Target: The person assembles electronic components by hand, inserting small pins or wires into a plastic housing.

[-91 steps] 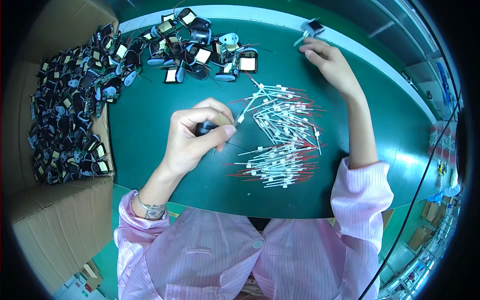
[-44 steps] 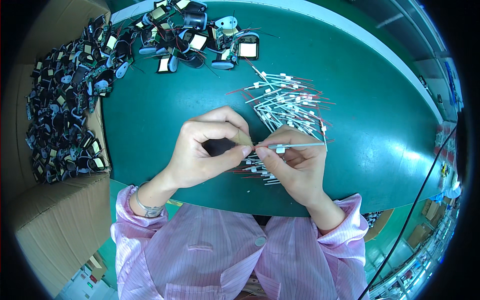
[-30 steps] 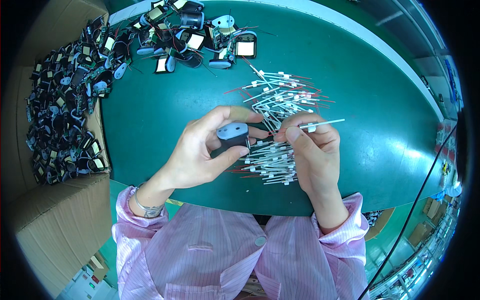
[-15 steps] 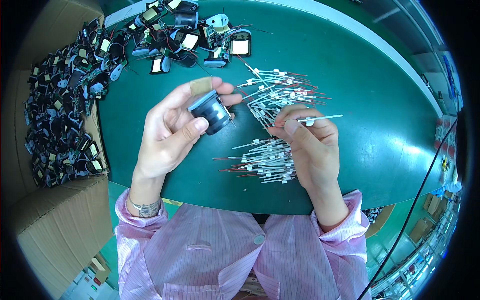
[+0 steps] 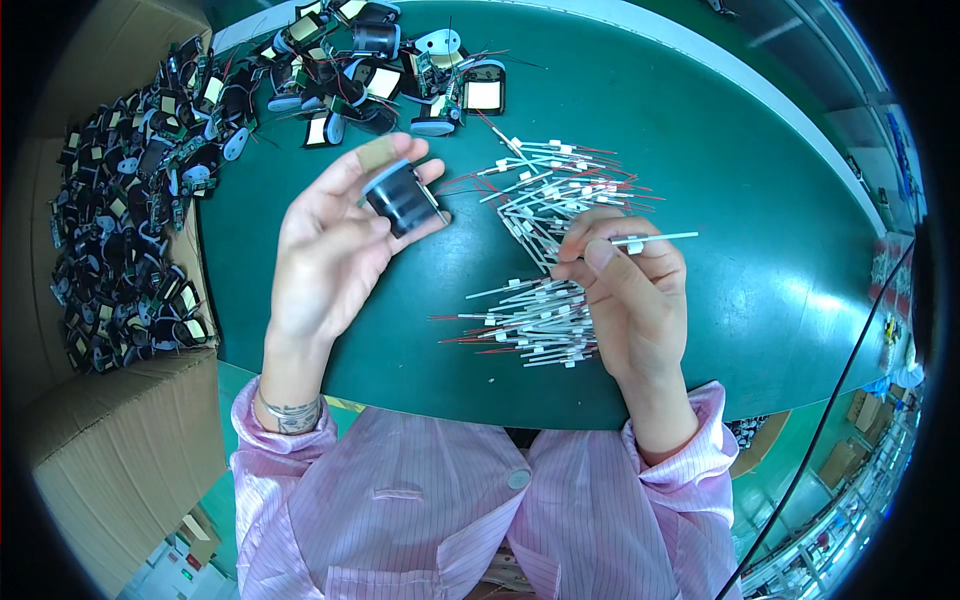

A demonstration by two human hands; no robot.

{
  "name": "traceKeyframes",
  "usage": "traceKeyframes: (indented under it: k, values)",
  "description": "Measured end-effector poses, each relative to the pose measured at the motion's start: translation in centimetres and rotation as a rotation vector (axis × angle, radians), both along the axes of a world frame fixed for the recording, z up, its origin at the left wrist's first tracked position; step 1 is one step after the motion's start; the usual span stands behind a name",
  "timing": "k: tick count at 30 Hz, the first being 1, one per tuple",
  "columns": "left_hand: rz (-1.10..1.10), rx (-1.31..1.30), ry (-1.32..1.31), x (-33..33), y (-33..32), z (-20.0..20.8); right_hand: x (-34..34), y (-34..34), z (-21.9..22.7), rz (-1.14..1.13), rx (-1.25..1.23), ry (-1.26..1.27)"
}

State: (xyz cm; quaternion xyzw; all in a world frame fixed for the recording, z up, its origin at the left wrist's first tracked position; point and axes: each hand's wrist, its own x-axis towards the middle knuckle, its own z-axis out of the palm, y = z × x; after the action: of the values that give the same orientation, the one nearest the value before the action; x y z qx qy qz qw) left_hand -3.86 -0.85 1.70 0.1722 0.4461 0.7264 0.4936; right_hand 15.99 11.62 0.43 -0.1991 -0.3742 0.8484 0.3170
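Observation:
In my left hand [image 5: 325,245] is a black cylindrical housing [image 5: 404,202] with a grey end cap, held between thumb and fingers. A tan strip wraps one finger of that hand. Thin wires reach from the housing's right side toward the middle. My right hand [image 5: 640,300] pinches a thin white wire lead [image 5: 668,238] with a small white connector on it; the lead's other end is hidden by the fingers. The two hands are apart. Beside the right hand lie a far pile of white-and-red leads [image 5: 570,187] and a nearer pile of leads [image 5: 545,322].
Many similar black housings with circuit boards fill a cardboard box [image 5: 125,420] at the left. More black housings [image 5: 380,85] lie at the far left of the green table [image 5: 760,280]. A black cable [image 5: 835,395] hangs at the right.
My left hand has moved up and slightly left with the housing, drawing its wires away from my right hand. The right hand has shifted a little right with the lead.

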Motion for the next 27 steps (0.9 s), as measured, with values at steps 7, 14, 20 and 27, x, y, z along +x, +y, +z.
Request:
traceKeyframes:
  k: [7,14,20,27]
  values:
    - [-0.351,-0.070,0.438,3.6,-0.4,-0.7,-0.6,-0.9,-0.3,0.225,-0.085,0.074]
    - [-0.331,0.138,0.160,0.7,-0.7,-1.9,-0.4,-0.7,-0.2,0.269,-0.262,0.205]
    - [-0.081,-0.024,0.028,1.6,-0.2,-1.0,-0.1,0.0,-0.4,0.140,-0.211,0.179]
    - [-0.149,-0.110,0.526,3.8,0.6,-1.7,0.0,-0.2,-0.6,-0.005,0.033,-0.071]
